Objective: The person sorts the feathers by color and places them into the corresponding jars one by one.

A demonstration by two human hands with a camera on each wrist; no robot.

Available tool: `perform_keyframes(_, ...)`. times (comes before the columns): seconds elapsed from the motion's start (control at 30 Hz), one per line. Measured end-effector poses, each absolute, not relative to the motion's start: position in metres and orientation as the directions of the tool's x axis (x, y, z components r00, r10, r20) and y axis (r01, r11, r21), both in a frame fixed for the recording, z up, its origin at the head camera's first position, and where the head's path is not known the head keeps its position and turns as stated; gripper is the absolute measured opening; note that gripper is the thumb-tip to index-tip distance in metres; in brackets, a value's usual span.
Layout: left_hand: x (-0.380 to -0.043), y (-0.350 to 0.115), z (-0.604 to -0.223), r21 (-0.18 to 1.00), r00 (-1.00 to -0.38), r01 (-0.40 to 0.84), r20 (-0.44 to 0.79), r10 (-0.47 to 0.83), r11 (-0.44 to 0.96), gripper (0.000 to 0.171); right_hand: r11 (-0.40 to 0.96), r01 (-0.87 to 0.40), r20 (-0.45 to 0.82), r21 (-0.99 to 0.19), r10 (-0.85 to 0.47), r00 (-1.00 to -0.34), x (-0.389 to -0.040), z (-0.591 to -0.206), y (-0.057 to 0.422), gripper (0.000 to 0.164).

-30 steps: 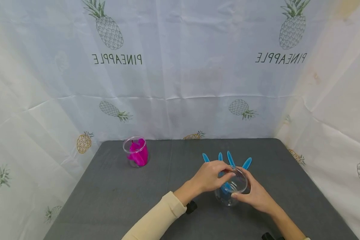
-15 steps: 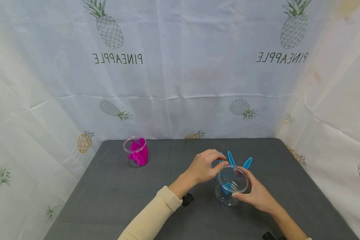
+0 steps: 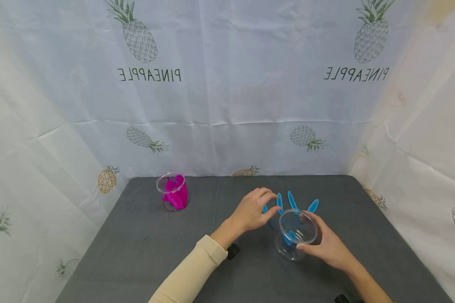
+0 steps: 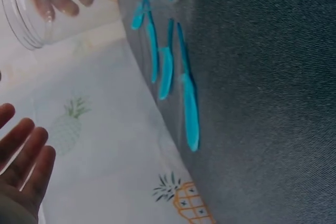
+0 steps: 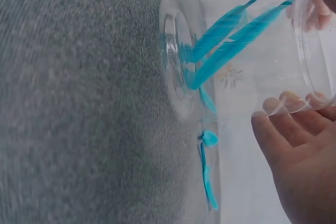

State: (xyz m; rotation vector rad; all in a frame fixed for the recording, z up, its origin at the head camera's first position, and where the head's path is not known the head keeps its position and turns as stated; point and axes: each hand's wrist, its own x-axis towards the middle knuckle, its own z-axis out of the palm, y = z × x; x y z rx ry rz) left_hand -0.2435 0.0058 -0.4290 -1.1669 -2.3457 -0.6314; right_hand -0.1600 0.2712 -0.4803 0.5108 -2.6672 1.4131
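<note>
My right hand holds a clear jar by its side, near the rim, thumb in front. The jar stands tilted a little on the table. Two blue feathers lean inside it, quills toward the mouth in the right wrist view. Left of the jar my left hand hovers with thumb and fingers apart, nothing between them. In the left wrist view its fingers look relaxed. Several more blue feathers lie in a row on the table behind the jar and beside the left hand.
A second clear jar with pink feathers inside stands at the back left of the dark grey table. A white pineapple-print curtain rises behind and at both sides.
My left hand has drawn back from the jar's mouth toward the left, and its fingers have parted. The right hand has kept its hold, with the jar shifted slightly right.
</note>
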Motion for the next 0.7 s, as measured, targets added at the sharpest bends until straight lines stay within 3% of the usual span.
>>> perform_keyframes(0.7, -0.255, 0.007, -0.458, 0.095, -0.747, 0.656, 0.221, 0.627, 0.749, 0.075, 0.549, -0.318, 0.228, -0.773, -0.227, -0.947, -0.153, -0.478, 0.292, 0.088)
